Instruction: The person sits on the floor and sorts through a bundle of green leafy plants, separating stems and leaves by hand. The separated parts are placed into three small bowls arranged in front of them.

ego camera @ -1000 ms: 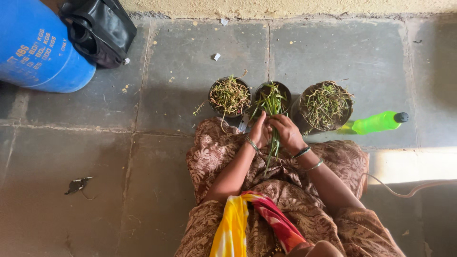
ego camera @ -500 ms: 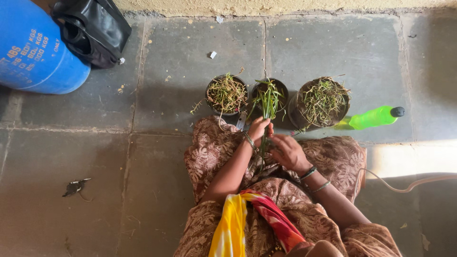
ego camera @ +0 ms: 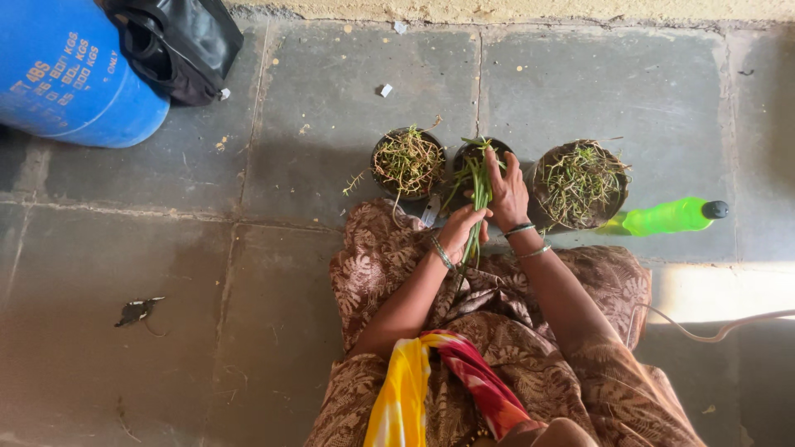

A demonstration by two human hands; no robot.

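Three small dark pots stand in a row on the stone floor in front of my knees. The left pot [ego camera: 407, 161] and the right pot [ego camera: 580, 184] hold dry, tangled grass. From the middle pot [ego camera: 474, 159] rise long green leaves [ego camera: 475, 194]. My left hand [ego camera: 460, 233] pinches the lower part of those leaves near my lap. My right hand [ego camera: 507, 192] lies over the middle pot, its fingers spread against the leaves higher up. Bangles circle both wrists.
A bright green bottle with a black cap [ego camera: 669, 217] lies right of the pots. A blue drum [ego camera: 70, 74] and a black bag [ego camera: 178, 45] sit at the far left. A pale cord [ego camera: 716, 331] trails at the right. A small dark scrap [ego camera: 137, 310] lies on the floor.
My right hand has moved up from my lap to the middle pot and spread over the leaves. My left hand has stayed on the lower leaves.
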